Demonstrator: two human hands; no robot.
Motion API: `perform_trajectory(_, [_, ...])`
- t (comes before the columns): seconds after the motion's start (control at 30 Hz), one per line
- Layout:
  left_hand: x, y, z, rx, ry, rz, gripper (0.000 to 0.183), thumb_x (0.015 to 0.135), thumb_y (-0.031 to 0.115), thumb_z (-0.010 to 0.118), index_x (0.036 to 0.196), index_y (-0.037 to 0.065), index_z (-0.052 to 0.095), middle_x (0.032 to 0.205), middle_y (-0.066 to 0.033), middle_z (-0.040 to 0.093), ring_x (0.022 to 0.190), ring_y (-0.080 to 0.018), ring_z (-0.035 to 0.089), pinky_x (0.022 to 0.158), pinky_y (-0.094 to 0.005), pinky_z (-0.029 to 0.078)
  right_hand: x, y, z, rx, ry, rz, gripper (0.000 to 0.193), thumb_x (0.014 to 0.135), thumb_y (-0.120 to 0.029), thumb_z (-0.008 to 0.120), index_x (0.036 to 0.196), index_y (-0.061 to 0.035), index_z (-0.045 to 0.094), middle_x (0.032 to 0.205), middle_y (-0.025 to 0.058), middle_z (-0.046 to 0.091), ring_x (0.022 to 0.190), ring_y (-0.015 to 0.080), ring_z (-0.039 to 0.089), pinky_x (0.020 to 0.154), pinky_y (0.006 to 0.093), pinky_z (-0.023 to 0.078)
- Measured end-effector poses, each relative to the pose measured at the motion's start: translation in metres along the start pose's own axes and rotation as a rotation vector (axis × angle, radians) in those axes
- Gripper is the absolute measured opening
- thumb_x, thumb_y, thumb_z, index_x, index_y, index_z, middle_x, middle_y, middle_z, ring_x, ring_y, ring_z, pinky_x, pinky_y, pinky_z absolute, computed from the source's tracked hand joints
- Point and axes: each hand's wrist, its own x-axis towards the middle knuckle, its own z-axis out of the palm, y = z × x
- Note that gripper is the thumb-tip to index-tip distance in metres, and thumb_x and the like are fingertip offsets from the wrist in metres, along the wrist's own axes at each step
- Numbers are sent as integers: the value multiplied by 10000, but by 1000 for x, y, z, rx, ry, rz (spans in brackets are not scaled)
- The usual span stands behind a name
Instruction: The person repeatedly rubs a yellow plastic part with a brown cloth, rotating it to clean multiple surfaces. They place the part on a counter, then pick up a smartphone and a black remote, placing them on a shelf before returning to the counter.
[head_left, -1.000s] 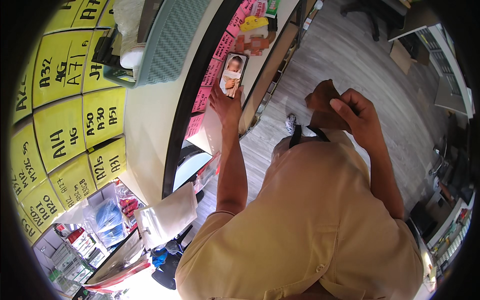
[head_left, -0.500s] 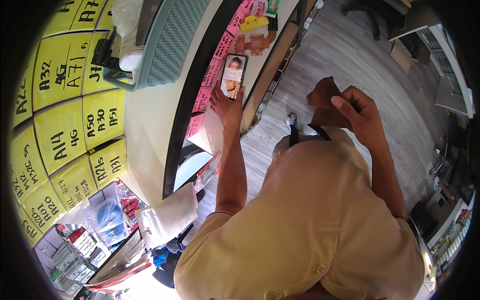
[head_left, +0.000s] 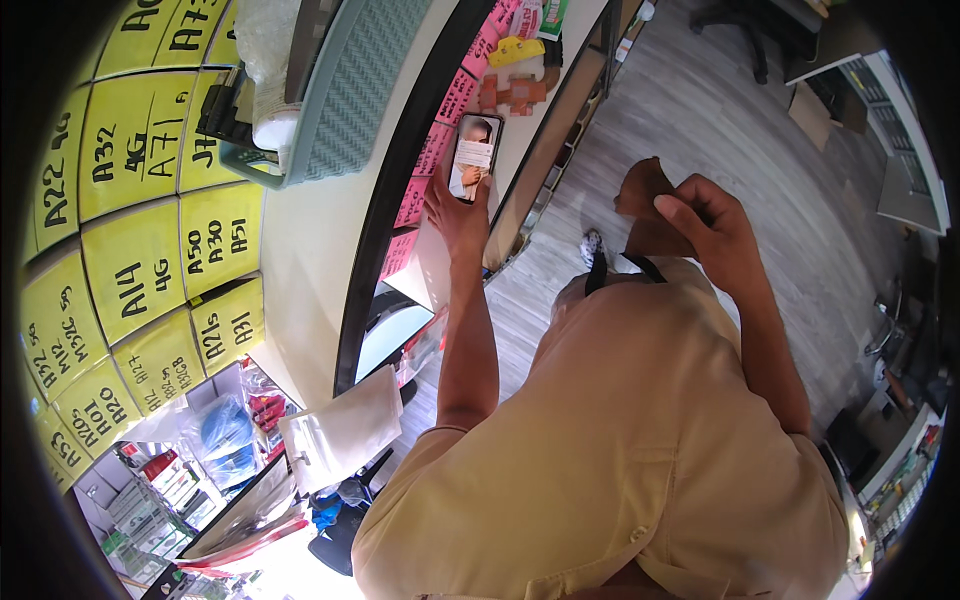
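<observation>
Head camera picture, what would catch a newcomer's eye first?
First the wall of yellow labelled boxes filling the left side. Then the left hand holding up a phone with a lit screen against the pale counter, and the right hand gripping a brown wallet-like piece at chest height.

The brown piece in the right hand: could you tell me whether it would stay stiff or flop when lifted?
The brown piece looks floppy: it bends and folds where the right hand pinches it. It seems light, since the fingertips alone hold it up. Its surface looks matt, so it probably will not slip, though its material cannot be told.
</observation>
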Motion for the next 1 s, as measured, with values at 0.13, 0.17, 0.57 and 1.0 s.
perform_trajectory(0.13, [5,-14,0,-141,60,63,905,879,526,754,1561,66,377,1558,-244,387,1495,-430,284,1232,-573,203,1,-1,0,23,-11,9,262,996,-244,728,857,-52,616,736,-55,551,691,49,472,628,257,391])
perform_trajectory(0.17, [7,-15,-1,-191,61,59,874,893,522,743,1548,58,396,1544,-250,401,1488,-429,295,1231,-563,209,2,1,1,36,-11,6,262,998,-242,725,857,-52,612,735,-54,549,684,48,469,621,256,389])
perform_trajectory(0.57, [11,-16,-16,-585,139,7,456,1056,315,591,1429,56,552,1301,-165,612,1262,-303,551,1069,-458,432,4,1,1,66,-30,-23,273,1014,-246,708,868,-39,606,720,-45,540,613,39,484,573,247,438])
perform_trajectory(1.0, [-25,-1,-19,-769,148,-116,359,1104,322,502,1140,7,669,822,1,528,770,-140,457,726,-311,392,11,3,7,50,-75,3,277,1018,-253,703,882,-30,610,669,-51,483,576,39,385,501,282,313])
